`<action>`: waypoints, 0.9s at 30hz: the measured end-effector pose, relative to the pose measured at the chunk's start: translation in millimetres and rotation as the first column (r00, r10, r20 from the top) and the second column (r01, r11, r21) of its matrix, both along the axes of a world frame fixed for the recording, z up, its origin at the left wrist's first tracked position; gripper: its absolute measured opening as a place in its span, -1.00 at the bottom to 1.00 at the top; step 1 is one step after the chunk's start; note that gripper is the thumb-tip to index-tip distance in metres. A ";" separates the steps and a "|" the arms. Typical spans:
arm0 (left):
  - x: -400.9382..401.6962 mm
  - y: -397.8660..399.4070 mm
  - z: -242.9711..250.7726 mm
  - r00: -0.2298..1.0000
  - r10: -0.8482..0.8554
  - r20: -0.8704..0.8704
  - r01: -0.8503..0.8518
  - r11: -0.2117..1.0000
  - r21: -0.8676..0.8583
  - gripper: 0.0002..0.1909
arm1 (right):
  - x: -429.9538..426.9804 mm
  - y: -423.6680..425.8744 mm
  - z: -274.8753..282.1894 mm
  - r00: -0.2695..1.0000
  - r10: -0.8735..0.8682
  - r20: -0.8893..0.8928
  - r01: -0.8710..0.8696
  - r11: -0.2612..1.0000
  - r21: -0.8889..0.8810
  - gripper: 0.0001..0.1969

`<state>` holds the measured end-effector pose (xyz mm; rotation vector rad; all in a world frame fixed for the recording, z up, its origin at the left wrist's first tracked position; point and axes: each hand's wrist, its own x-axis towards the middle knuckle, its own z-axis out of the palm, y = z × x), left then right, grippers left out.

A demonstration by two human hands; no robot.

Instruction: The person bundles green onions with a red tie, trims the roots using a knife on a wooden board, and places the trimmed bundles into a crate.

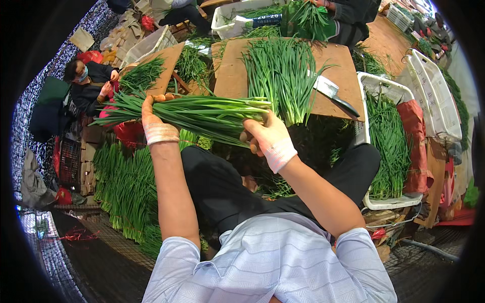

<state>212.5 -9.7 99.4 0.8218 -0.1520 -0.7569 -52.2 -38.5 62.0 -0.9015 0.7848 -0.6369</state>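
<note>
A loose bunch of garlic chives (204,111) lies across both hands in front of my chest, leaf tips to the left and pale stem ends to the right. My left hand (155,117), in an orange-and-white knit work glove, is wrapped around the leafy part. At the stem ends, my right hand (263,134), gloved alike, holds the bunch with thumb and fingers. Just beyond, more chives (282,75) are spread upright on a wooden board (233,72). A cleaver (327,89) with a black handle rests on the board, right of those chives.
On my right stands a white plastic crate (401,204) holding chives and a red sack (415,140). Tied chive bundles (129,185) stand at my left. A masked person (85,87) sits left by another board (168,68); a second person (350,19) handles greens ahead.
</note>
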 end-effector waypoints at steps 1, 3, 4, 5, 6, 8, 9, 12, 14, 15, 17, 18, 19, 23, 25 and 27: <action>-2.9 -1.4 -0.2 1.000 0.012 -0.002 -0.012 1.000 0.020 -0.70 | -0.6 -2.3 -1.9 1.000 -0.008 -0.002 0.008 1.000 0.000 -0.66; -6.0 -2.9 -4.5 1.000 -0.017 -0.009 0.017 1.000 -0.019 -0.71 | 2.8 -3.9 -2.0 0.996 0.050 0.080 -0.050 0.999 -0.006 -0.72; -9.6 -2.3 -4.5 1.000 0.009 0.021 -0.009 1.000 0.002 -0.71 | 2.4 -0.4 5.5 0.998 0.035 0.044 -0.034 0.999 -0.023 -0.75; -11.3 -2.5 -4.9 0.998 0.035 0.050 -0.037 0.999 0.023 -0.72 | -2.4 0.1 2.7 0.998 0.034 0.043 -0.033 0.999 -0.021 -0.75; 13.6 3.1 -13.8 0.998 -0.034 0.061 0.039 0.996 -0.079 -0.72 | -10.7 1.4 1.9 0.996 -0.054 0.071 0.058 0.997 -0.057 -0.76; 40.6 8.7 -16.4 0.999 -0.010 0.036 0.014 0.992 -0.127 -0.73 | -45.3 -9.9 -16.1 0.991 -0.121 0.060 0.129 0.979 -0.160 -0.76; 52.6 12.1 -16.5 0.997 0.013 0.075 -0.001 0.987 -0.160 -0.74 | -70.9 -20.2 -31.0 0.995 -0.096 0.026 0.100 0.968 -0.229 -0.76; 60.3 18.4 -7.3 0.971 -0.050 0.235 0.135 0.922 -0.364 -0.77 | -138.0 -25.8 -37.2 0.750 0.335 -0.571 -0.561 0.779 -0.279 -0.65; 67.6 17.9 -0.8 0.940 -0.256 0.225 0.338 0.784 -0.521 -0.82 | -151.4 -15.1 -47.1 0.227 0.145 -0.963 -0.923 0.348 -0.165 -0.49; 61.4 18.7 6.9 0.895 -0.314 0.318 0.442 0.719 -0.536 -0.86 | -142.6 -9.2 -30.8 0.277 0.050 -0.960 -0.874 0.427 -0.230 -0.43; 42.9 15.9 16.6 0.930 -0.169 0.325 0.315 0.822 -0.474 -0.90 | -129.2 -8.8 -4.9 0.687 0.017 -0.727 -0.568 0.636 -0.522 -0.34; 44.2 13.1 19.2 0.849 -0.300 0.436 0.513 0.669 -0.538 -0.81 | -119.6 -9.8 3.8 0.784 -0.133 -0.606 -0.434 0.581 -0.688 -0.32; 34.4 7.5 24.1 0.820 -0.356 0.447 0.564 0.630 -0.533 -0.81 | -112.6 -12.4 9.0 0.844 -0.276 -0.459 -0.281 0.502 -0.818 -0.30; -1.0 -21.4 34.1 0.712 -0.516 0.476 0.700 0.470 -0.539 -0.79 | -84.1 -57.3 25.3 0.912 -0.355 -0.208 -0.160 0.159 -0.974 -0.14; -23.0 -30.0 40.6 0.658 -0.579 0.481 0.744 0.406 -0.530 -0.77 | -60.7 -70.4 27.9 0.933 -0.215 -0.288 -0.250 0.188 -0.950 0.04; -34.1 -43.5 31.4 0.587 -0.625 0.514 0.787 0.292 -0.544 -0.81 | -29.7 -67.1 19.1 0.919 -0.050 -0.391 -0.376 0.188 -0.907 0.14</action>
